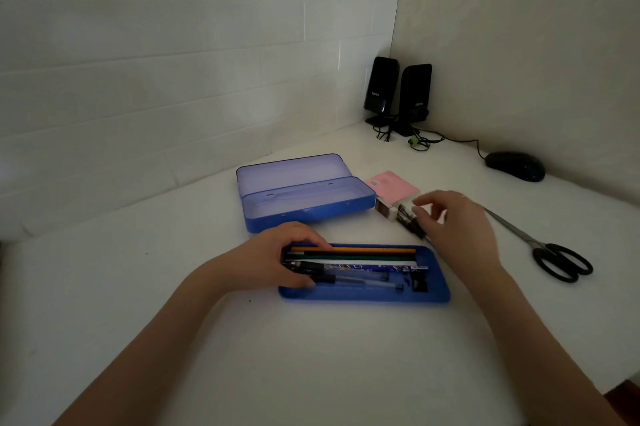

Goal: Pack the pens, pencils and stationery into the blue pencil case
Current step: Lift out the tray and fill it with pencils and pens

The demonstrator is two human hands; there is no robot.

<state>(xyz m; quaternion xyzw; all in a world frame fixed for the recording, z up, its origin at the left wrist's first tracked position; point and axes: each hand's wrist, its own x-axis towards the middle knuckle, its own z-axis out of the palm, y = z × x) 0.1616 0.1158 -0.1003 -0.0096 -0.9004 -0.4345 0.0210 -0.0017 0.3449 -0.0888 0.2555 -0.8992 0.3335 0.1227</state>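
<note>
The left hand [277,257] grips the flat blue plastic tray [433,290] of pens, probably so it stays put. The right hand [450,221], fingers loosely curled, reaches for small black pens [414,228] on the white worktop [329,356].

Left end of the blue tray [440,294]: covered by my left hand [273,259], which hides the near ends of the pencils [363,250] and pens [360,281] there. Small black item [419,285] at the tray's right end: too small to identify. Dark pens [414,229] on the table by the eraser [385,210]: far ends hidden under my right hand [457,228]; fingertips blurred, so contact cannot be told. Pink pad [393,187]: label print unreadable. Both my forearms: cut off at the bottom edge.
</note>
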